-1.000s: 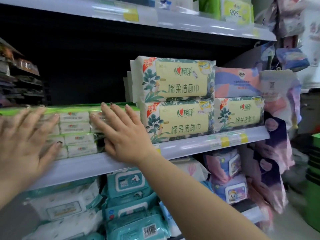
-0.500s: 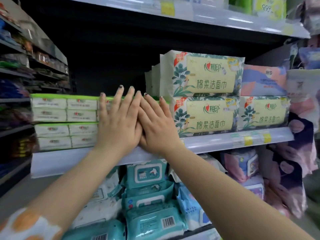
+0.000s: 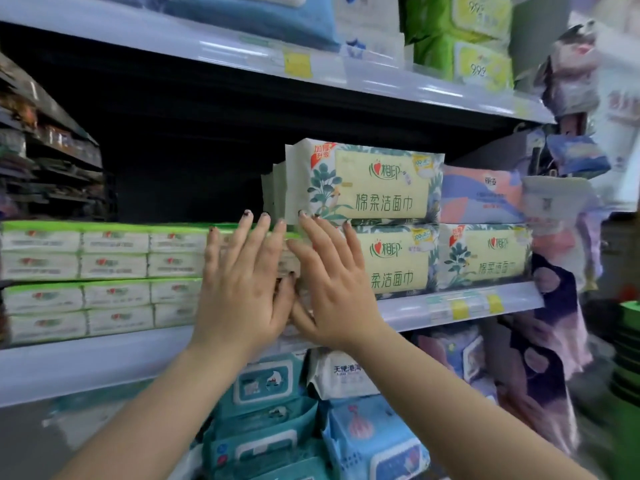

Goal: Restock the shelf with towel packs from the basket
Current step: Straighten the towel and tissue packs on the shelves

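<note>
Hands, left point(image 3: 239, 292) and right point(image 3: 332, 289), fingers straight and spread, press flat on the green-topped packs point(image 3: 114, 265); push evenly, square to the shelf point(image 3: 450, 308) edge.

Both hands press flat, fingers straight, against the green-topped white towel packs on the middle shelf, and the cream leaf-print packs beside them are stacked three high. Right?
Not quite. The head view shows the cream leaf-print packs stacked two high. The left hand and right hand do press flat against the green-topped white towel packs.

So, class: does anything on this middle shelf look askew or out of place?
Nothing looks damaged or spilled. The top floral pack overhangs the one below on its left side. Both hands press flat on the green-topped packs.
</note>
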The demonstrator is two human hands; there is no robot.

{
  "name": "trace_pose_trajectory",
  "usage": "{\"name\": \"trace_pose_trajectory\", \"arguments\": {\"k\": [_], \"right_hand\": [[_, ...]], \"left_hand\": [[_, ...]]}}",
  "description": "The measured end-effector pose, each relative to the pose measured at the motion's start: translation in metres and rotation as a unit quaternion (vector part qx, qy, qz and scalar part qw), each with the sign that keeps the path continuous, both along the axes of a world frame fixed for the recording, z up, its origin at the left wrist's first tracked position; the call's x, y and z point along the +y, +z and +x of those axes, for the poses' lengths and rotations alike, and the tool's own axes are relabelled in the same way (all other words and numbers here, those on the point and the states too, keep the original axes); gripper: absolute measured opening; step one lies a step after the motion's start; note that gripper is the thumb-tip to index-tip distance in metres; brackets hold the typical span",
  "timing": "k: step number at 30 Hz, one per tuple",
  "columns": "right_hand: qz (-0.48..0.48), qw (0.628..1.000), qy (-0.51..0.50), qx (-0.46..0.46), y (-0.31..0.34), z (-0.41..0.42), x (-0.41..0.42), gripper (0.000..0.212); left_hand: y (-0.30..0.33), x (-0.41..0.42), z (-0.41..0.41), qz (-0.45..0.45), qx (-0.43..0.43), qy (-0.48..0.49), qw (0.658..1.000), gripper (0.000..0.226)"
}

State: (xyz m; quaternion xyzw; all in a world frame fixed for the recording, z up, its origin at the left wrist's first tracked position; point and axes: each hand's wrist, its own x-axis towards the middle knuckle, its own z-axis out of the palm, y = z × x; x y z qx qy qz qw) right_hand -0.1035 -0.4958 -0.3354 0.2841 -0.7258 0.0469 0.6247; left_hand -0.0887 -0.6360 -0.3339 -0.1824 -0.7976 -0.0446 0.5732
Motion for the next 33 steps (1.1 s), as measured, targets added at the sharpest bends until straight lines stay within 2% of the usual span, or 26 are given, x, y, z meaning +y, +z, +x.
{"name": "trace_pose_trajectory", "arguments": {"k": [3,5,7,15,19,33], "right_hand": [[-0.116,0.991,-0.038,-0.049,0.000,0.003,0.048,0.047],[-0.237,0.964,-0.026,-0.120,0.004,0.005,0.075,0.051],[-0.312,0.931,-0.020,-0.186,0.007,0.001,0.097,0.054],[-0.347,0.909,0.007,-0.232,0.018,-0.021,0.118,0.061],[-0.356,0.910,0.048,-0.208,0.014,-0.026,0.115,0.062],[-0.304,0.925,0.027,-0.226,0.002,-0.039,0.124,0.068]], "left_hand": [[0.003,0.032,0.002,0.004,-0.028,0.010,1.000,0.061],[0.007,0.046,-0.003,0.024,-0.050,0.046,0.997,0.070],[0.008,0.055,-0.009,0.038,-0.065,0.076,0.994,0.076],[-0.001,0.062,-0.026,0.044,-0.028,0.094,0.994,0.076],[-0.002,0.063,-0.027,0.030,-0.016,0.105,0.994,0.069],[-0.006,0.066,-0.034,0.045,0.006,0.103,0.994,0.068]]}}
